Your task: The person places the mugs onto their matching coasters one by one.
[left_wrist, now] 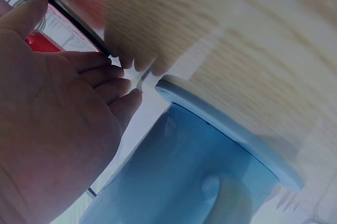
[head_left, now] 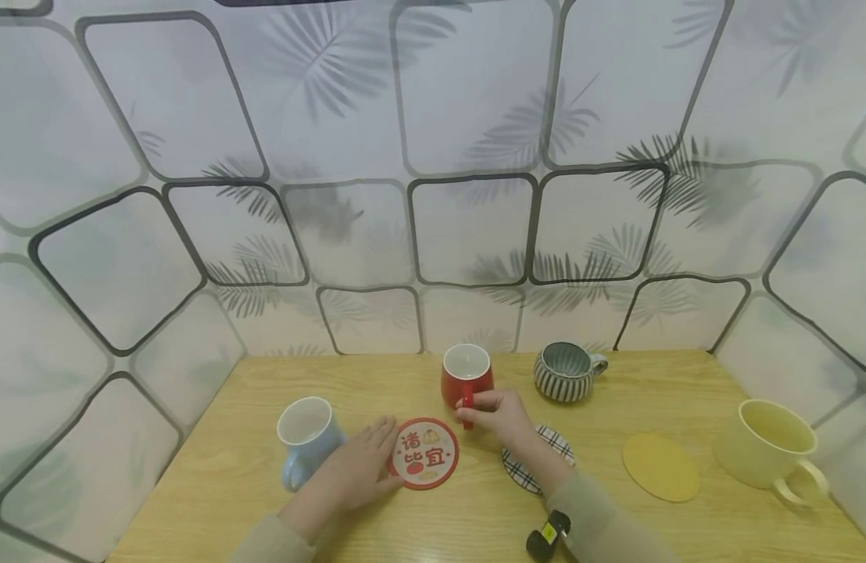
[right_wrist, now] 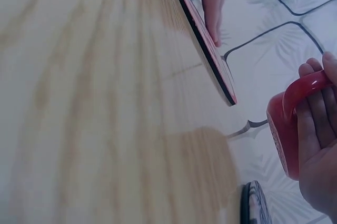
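While the right hand (head_left: 503, 417) pinches the red mug (head_left: 452, 388) by its handle (head_left: 467, 390), its body just beyond that grip, the left hand (head_left: 359, 467), straight-fingered, touches the red-rimmed coaster (head_left: 424, 455) left of it.

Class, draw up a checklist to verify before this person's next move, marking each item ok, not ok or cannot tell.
1. Right hand grips the red mug by its handle: ok.
2. Left hand is at the lettered coaster: ok.
3. Lettered coaster has no cup on it: ok.
4. Red mug stands on that coaster: not ok.
5. Red mug is apart from the striped cup: ok.
6. Lettered coaster lies fully flat: cannot tell.
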{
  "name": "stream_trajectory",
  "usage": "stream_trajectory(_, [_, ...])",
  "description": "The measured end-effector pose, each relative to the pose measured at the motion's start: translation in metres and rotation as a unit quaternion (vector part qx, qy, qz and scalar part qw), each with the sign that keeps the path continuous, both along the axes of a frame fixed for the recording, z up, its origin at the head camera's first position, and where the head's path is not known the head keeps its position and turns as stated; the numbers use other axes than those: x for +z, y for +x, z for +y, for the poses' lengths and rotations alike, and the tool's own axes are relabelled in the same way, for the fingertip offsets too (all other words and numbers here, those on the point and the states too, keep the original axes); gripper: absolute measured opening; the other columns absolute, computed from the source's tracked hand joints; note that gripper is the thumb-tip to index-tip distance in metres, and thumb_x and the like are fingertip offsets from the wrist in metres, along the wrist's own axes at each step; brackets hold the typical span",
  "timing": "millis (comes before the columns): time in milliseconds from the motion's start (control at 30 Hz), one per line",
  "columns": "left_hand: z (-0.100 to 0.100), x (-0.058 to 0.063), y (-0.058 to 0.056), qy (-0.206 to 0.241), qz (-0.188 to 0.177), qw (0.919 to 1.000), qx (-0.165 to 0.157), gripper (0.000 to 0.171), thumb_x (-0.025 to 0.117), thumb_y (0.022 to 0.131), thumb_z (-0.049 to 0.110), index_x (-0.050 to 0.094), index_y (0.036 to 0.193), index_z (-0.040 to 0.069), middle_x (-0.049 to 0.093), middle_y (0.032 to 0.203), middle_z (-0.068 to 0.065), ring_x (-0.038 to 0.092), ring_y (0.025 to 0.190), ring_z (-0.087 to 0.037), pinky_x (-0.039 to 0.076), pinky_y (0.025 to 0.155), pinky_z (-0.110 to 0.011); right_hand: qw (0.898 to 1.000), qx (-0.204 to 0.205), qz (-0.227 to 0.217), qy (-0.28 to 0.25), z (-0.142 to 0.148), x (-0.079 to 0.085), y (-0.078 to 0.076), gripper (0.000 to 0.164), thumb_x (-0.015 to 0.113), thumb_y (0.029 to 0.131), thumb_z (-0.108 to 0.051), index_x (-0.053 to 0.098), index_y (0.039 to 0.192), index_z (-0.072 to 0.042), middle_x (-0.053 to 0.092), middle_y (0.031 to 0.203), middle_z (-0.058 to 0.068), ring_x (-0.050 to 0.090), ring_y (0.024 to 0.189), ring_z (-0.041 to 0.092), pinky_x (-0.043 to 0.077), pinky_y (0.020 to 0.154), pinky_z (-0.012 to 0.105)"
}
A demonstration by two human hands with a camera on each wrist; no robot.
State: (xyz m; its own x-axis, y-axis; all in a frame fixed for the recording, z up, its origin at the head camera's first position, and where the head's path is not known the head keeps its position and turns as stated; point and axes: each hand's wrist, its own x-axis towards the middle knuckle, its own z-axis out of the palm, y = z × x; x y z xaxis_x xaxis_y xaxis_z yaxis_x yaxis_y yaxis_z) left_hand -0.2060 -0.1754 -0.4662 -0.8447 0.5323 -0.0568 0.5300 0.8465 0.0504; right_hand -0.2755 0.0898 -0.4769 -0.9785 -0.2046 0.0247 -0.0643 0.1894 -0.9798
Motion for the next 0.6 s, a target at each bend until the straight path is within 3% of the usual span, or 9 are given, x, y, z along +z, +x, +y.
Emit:
stream_trajectory(200, [-0.002, -0.003, 0.0, 0.001, 0.003, 1.0, -0.002, 0.081, 0.049, 0.09, 0.056, 0.032, 0.144, -0.001, 0.027, 0.152, -0.018, 0.027, 0.141, -0.033, 0.026, 0.115, -0.045, 1.0, 0.0, 0.019, -0.002, -0.003, 0.001, 0.008, 0.026, 0.083, 0.07, -0.028, 0.076, 0.087, -0.008, 0.074, 0.081, 0.002, 0.065, 0.082, 0.011, 0.051, 0.078, 0.025])
stream_trajectory(433, [-0.003, -0.003, 0.002, 0.008, 0.02, 0.9996, -0.016, 0.079, 0.052, 0.09, 0.053, 0.035, 0.142, -0.005, 0.031, 0.15, -0.021, 0.03, 0.139, -0.034, 0.029, 0.113, -0.045, 0.999, 0.016, 0.023, -0.044, -0.008, 0.002, 0.017, 0.023, 0.081, 0.073, -0.019, 0.075, 0.088, -0.002, 0.073, 0.075, 0.0, 0.066, 0.073, 0.009, 0.055, 0.069, 0.023])
stream_trajectory(600, [-0.002, -0.002, 0.003, 0.009, 0.021, 0.9996, -0.015, 0.079, 0.052, 0.09, 0.052, 0.035, 0.142, -0.005, 0.032, 0.149, -0.021, 0.03, 0.139, -0.034, 0.029, 0.114, -0.045, 0.997, 0.006, 0.01, -0.07, -0.013, 0.005, 0.025, 0.025, 0.081, 0.073, -0.018, 0.075, 0.09, -0.001, 0.074, 0.076, 0.0, 0.067, 0.074, 0.009, 0.053, 0.073, 0.022])
